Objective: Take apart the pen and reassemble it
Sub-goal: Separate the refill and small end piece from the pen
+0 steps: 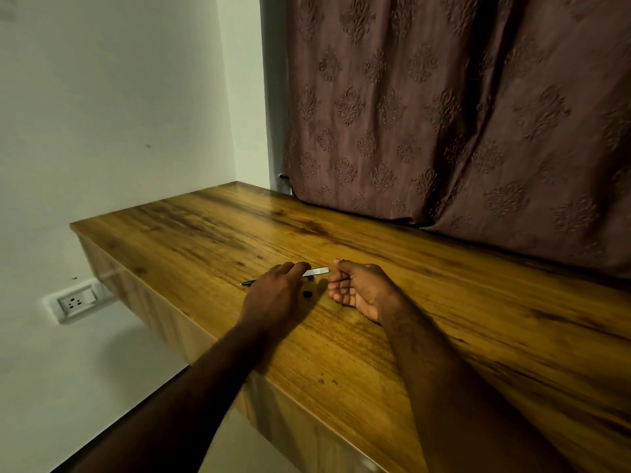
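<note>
Pen (316,272) parts are found on the table (461,329), between the two hands. The long body lies flat, with its dark tip (244,283) pointing to 9 o'clock and its silver barrel end pointing to 3 o'clock. The middle is covered by the left hand (276,293). The fingers of this hand are laid across the body from above. It cannot be told whether the body is pinched or only pressed down, because the thumb is hidden.

A small black piece (307,294) is seen on the wood at 5 o'clock from the barrel end, just beside the left hand and apart from the body. It is judged to be a part already taken off, so the pen seems to be partly apart.

The right hand (360,290) rests on the table at 3 o'clock from the barrel end, near it but not touching. Its palm is turned to the left and its fingers are loosely curled. Nothing is seen gripped in it.

The body is judged light, stiff and smooth, so it can roll or slip easily. It should be held at the middle while the open end is worked. The black piece is tiny and light, and it is best taken with the fingertips.
</note>
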Demonstrator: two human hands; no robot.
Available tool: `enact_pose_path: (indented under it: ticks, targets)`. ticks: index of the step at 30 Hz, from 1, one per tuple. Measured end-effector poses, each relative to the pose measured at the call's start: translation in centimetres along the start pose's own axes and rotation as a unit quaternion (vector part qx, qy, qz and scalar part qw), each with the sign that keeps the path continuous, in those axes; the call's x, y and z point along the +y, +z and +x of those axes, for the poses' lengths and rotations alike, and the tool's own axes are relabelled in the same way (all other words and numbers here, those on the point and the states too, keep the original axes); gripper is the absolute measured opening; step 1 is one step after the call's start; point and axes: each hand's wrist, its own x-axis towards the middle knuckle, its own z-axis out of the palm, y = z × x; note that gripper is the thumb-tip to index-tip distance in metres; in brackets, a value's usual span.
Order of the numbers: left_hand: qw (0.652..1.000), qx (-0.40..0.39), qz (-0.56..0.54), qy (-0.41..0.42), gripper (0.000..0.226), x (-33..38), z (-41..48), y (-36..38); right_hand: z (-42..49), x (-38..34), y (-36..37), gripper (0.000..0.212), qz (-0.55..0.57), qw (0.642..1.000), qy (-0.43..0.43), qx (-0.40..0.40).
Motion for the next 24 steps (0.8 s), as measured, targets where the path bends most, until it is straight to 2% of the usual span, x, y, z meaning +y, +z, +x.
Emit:
enact_pose_path:
  ticks: [2, 6, 9, 13, 24]
  targets:
    - [1.0, -0.003, -0.011, -0.009, 0.06, -0.1, 0.0, 0.2, -0.1, 0.0, -0.1, 0.027, 0.03, 0.999, -0.015, -0.011]
    - [1.0, 0.0, -0.004, -0.015, 0.037, -0.9, 0.1, 1.1, -0.3, 0.1, -0.5, 0.02, 0.078, 0.995, -0.035, -0.059]
    - [1.0, 0.008, -0.001, -0.013, 0.042, -0.8, 0.0, 1.2, -0.3, 0.3, -0.6, 0.015, 0.069, 0.994, -0.047, -0.077]
    - [1.0, 0.025, 0.002, -0.015, 0.052, -0.4, -0.2, 1.0, -0.2, 0.5, -0.6, 0.014, 0.052, 0.994, -0.056, -0.072]
    - [0.999, 0.045, 0.003, -0.03, 0.051, 0.0, -0.2, 0.7, -0.2, 0.7, -0.5, 0.008, 0.06, 0.993, -0.096, -0.038]
